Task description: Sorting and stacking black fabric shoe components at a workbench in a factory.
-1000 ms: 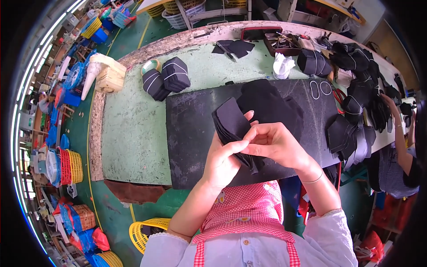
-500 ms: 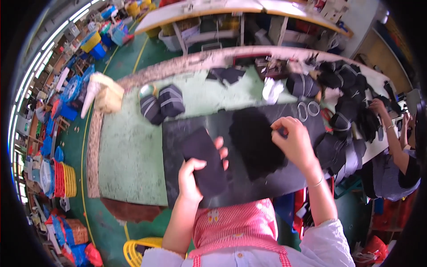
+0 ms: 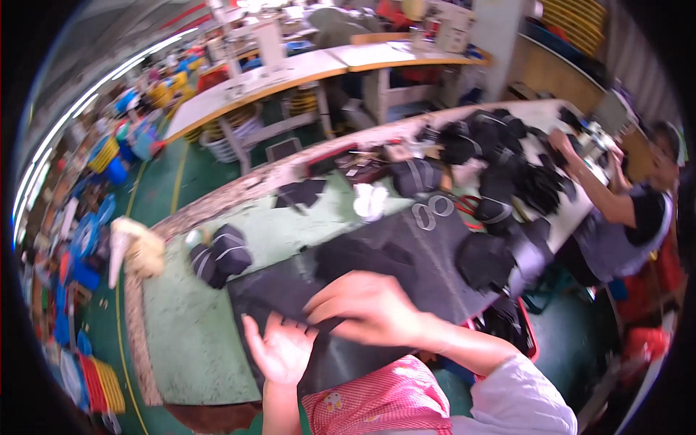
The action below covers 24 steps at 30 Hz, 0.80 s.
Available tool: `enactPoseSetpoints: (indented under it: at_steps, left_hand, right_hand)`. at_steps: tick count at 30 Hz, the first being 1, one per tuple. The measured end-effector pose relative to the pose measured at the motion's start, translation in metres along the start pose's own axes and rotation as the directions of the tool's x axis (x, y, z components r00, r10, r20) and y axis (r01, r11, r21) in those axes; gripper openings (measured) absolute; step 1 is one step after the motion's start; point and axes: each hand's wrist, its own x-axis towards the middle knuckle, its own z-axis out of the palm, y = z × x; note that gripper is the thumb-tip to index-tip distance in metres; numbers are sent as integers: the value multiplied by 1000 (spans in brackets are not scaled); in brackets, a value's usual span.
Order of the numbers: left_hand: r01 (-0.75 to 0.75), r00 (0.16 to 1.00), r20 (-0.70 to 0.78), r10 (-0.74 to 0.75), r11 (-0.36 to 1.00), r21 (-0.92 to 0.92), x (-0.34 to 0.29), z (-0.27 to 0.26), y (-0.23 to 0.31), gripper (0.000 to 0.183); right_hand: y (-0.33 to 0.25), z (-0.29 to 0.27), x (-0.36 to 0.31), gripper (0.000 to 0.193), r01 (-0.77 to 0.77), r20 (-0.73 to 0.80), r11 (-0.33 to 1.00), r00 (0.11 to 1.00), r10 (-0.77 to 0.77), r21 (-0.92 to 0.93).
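Note:
My left hand (image 3: pixel 281 351) is palm up over the near left part of a black mat (image 3: pixel 435 246), thumb stretched out and palm bare. My right hand (image 3: pixel 373 310), smeared by motion, crosses above its fingertips. A dark patch (image 3: pixel 325 324) shows between the two hands; whether it is a held black piece or the mat I cannot tell. Just beyond the right hand, a pile of black cut pieces (image 3: pixel 370 259) lies on the mat, partly hidden. White-rimmed scissors handles (image 3: pixel 433 212) rest near the mat's far edge.
Two tied black bundles (image 3: pixel 230 248) stand left of the mat on the green table (image 3: pixel 188 341). Black scraps (image 3: pixel 299 193), a crumpled white item (image 3: pixel 370 201) and a tool tray (image 3: pixel 359 167) lie farther back. More black bundles (image 3: pixel 496 196) crowd the right, near a co-worker (image 3: pixel 623 217).
My right hand has moved left and down from the pile to my left hand. The black piece that my left hand held is no longer plainly visible there. The view has swung right.

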Motion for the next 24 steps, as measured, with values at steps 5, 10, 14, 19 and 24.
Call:
enactPoseSetpoints:
  at_steps: [5,10,14,19,24]
  left_hand:
    - [-21,1000,7,20,979,201,8,15,-24,80]
    - [35,999,-21,-30,955,296,4,24,-30,77]
    - [104,994,-89,-66,840,533,3,19,-32,66]
    - [151,982,-177,-65,834,531,3,23,-36,65]
    - [141,988,-117,-96,871,472,-1,17,-33,64]
  right_hand:
    - [-2,52,-26,46,-304,100,953,948,303,-3]
    - [4,51,-22,23,-391,98,888,920,379,240]
    - [14,39,-30,15,-527,236,704,848,475,476]
    - [18,39,-34,11,-583,322,621,810,490,524]
    - [16,43,-36,8,-481,216,718,875,434,503]
